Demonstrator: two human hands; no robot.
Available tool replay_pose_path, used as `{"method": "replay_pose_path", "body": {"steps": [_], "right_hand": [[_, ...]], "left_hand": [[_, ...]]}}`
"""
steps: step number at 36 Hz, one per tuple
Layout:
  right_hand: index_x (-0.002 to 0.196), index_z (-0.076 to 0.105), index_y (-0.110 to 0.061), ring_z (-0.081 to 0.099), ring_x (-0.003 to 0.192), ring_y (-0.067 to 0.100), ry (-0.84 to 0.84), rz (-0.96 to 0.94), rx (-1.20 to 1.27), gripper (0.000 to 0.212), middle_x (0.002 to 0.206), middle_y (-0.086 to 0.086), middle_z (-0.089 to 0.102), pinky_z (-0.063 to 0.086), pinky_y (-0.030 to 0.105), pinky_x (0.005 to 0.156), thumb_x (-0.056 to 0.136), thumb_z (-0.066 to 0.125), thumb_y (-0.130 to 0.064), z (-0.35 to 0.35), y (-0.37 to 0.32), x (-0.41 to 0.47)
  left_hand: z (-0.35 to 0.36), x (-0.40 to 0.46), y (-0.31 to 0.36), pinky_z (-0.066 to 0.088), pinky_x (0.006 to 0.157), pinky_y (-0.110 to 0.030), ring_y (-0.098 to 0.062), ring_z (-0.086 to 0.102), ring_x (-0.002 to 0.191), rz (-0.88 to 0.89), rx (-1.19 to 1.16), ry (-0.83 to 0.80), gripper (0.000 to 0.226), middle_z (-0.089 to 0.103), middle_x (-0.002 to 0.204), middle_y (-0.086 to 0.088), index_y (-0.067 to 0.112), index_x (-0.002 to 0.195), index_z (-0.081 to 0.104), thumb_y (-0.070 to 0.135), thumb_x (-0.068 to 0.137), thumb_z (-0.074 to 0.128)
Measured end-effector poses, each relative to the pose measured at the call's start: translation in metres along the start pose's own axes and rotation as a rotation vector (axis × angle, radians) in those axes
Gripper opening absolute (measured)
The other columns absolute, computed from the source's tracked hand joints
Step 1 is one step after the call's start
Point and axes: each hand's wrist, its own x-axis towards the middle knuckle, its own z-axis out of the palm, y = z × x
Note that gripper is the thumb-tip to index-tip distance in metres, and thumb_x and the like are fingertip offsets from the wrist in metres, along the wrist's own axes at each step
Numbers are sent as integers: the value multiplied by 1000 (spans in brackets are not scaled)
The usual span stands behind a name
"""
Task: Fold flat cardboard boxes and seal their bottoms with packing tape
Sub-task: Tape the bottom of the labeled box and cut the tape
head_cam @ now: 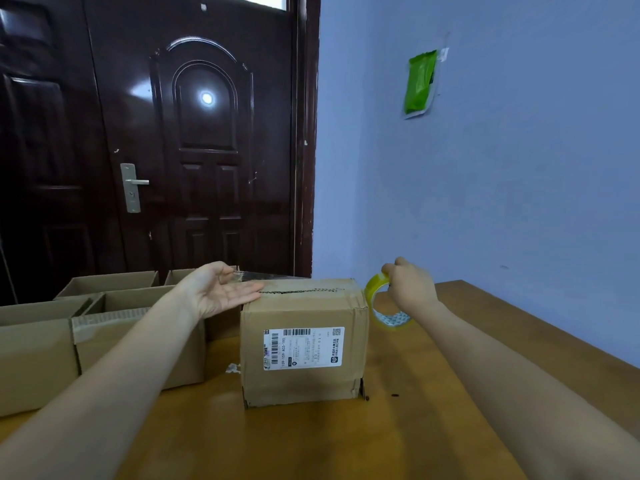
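While it sits upside-down-style w/ its taped seam facing up, the cardboard box (304, 344) stands upright on the wooden table (433, 427), roughly mid-table, white shipping label (303, 348) on the side facing the camera. A strip of clear tape (273, 276) stretches over the box top, from the left hand across toward the roll.

Left hand (221, 291) is at the box's top-left edge, palm up, fingers mostly straight; thumb & forefinger pinch the free tape end just above the box's far-left corner. Right hand (410, 284) is just right of the box, level w/ its top, fingers curled round the yellowish tape roll (382, 304), which hangs beside the box's upper right corner, close to it; can't tell if touching.

Left of the box: several open-topped cardboard boxes (114, 341) grouped together, nearest one just beside it. Behind the box: dark brown door (194, 133) w/ metal handle (133, 187). Behind & right of the box: blue wall (502, 168) w/ a green packet (420, 83) stuck high up.
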Motion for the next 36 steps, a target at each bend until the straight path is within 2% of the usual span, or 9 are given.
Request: {"method": "replay_pose_path", "body": {"steps": [4, 6, 9, 11, 14, 18, 24, 28, 36], "right_hand": [[109, 54, -9, 39, 76, 24, -8, -11, -29, 31, 90, 4, 36, 29, 30, 68, 84, 42, 6, 4, -3, -4], [111, 53, -9, 42, 77, 27, -14, -24, -35, 33, 90, 4, 35, 29, 30, 68, 84, 42, 6, 5, -3, -6], [111, 53, -8, 38, 77, 26, -11, -41, -51, 33, 85, 4, 33, 29, 31, 68, 84, 42, 7, 5, -3, -7], [111, 52, -9, 39, 78, 26, -12, -47, -59, 33, 76, 1, 28, 29, 31, 68, 84, 42, 8, 4, -3, -6], [112, 52, -9, 50, 87, 29, -13, -51, -67, 34, 87, 6, 38, 29, 31, 68, 84, 43, 7, 4, -4, -5], [113, 52, -9, 45, 83, 27, -14, -50, -71, 34, 90, 5, 35, 28, 31, 69, 84, 42, 7, 6, -4, -4], [111, 52, -10, 51, 89, 28, -8, -55, -53, 33, 90, 4, 35, 28, 30, 68, 84, 42, 6, 9, -4, -3], [112, 52, -10, 54, 96, 29, -14, -50, -40, 32, 92, 6, 40, 29, 30, 68, 85, 43, 5, 10, -5, -2], [104, 54, -9, 39, 70, 26, 1, -15, -3, 30, 86, 4, 39, 24, 31, 54, 82, 41, 7, 15, -5, -4]], "left_hand": [[1, 0, -1, 43, 94, -55, -44, 53, 118, 5, 35, -5, 9, 52, 121, -35, 4, 99, 46, 6, 95, 38], [-2, 1, 0, 49, 88, -54, -44, 56, 114, 16, 61, -2, 9, 54, 120, -35, 3, 101, 46, 5, 95, 39], [-4, 2, 0, 60, 61, -43, -37, 70, 84, 54, 191, 34, 6, 62, 109, -30, 7, 99, 46, 8, 95, 42], [-4, 0, 0, 59, 52, -35, -29, 71, 80, 95, 356, 76, 4, 67, 103, -24, 10, 90, 47, 10, 94, 45], [0, -4, 5, 59, 57, -32, -25, 69, 88, 172, 539, 133, 10, 70, 98, -19, 8, 87, 53, 11, 94, 47], [1, -4, 11, 58, 56, -30, -20, 66, 71, 251, 707, 205, 12, 71, 85, -14, 4, 90, 59, 11, 93, 51], [-6, -1, 10, 57, 50, -27, -14, 58, 54, 240, 733, 211, 18, 59, 64, -7, 5, 78, 57, 10, 94, 53], [-14, 5, 1, 55, 44, -26, -15, 56, 55, 215, 723, 223, 17, 58, 65, -8, 3, 81, 58, 8, 96, 52], [-22, 12, -20, 54, 44, -24, -15, 53, 60, 168, 664, 215, 16, 54, 67, -5, 7, 83, 57, 10, 97, 50]]}}
